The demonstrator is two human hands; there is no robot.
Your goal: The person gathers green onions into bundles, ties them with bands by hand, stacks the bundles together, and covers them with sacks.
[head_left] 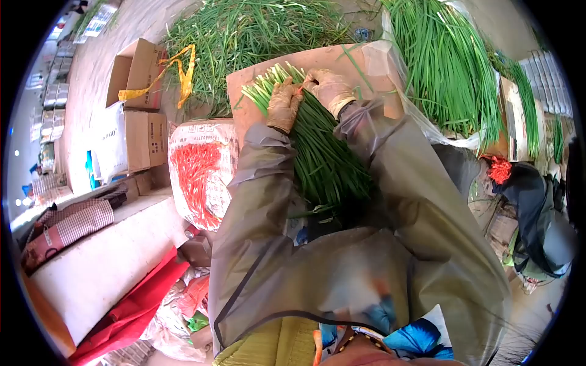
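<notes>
A thick bundle of green garlic chives (326,160) lies across a brown cardboard sheet (244,91), its pale cut ends pointing away from me and its leaves hanging toward my lap. My left hand (282,107), in a tan glove, is closed over the bundle just below the pale ends. A thin red tie (299,90) shows between my two hands on top of the stalks. My right hand (329,90), gloved too, has its fingers curled in a pinch at the tie, against the right side of the bundle. The underside of the bundle is hidden.
Loose chives (256,30) are heaped beyond the board. More long chives (445,67) lie on plastic at the right. A sack with red ties (198,177) stands at the left, near cardboard boxes (145,140) and yellow strapping (186,79). Another red tie bunch (499,169) sits right.
</notes>
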